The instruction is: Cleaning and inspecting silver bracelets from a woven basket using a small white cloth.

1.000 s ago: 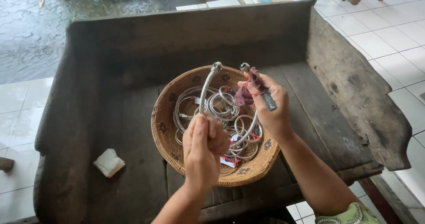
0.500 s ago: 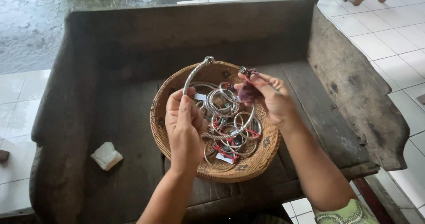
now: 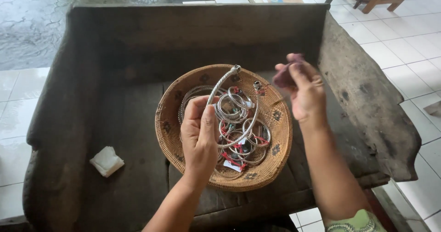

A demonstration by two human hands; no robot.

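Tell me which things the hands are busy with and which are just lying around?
Busy with: silver bangle in the left hand; small purple piece in the right hand; woven basket of bangles.
Lying around: white folded cloth; wooden bench.

Silver bangles (image 3: 239, 122) with red tags; tan basket (image 3: 280, 135), dark-motif rim.

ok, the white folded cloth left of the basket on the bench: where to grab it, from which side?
Pinch the cloth across its raised folded edge, coming straight down from above. It lies flat and alone on the dark bench, clear of the basket, so nothing blocks a top approach. Its low profile gives little to grip from the side. The left hand is nearer, though it holds a bangle.
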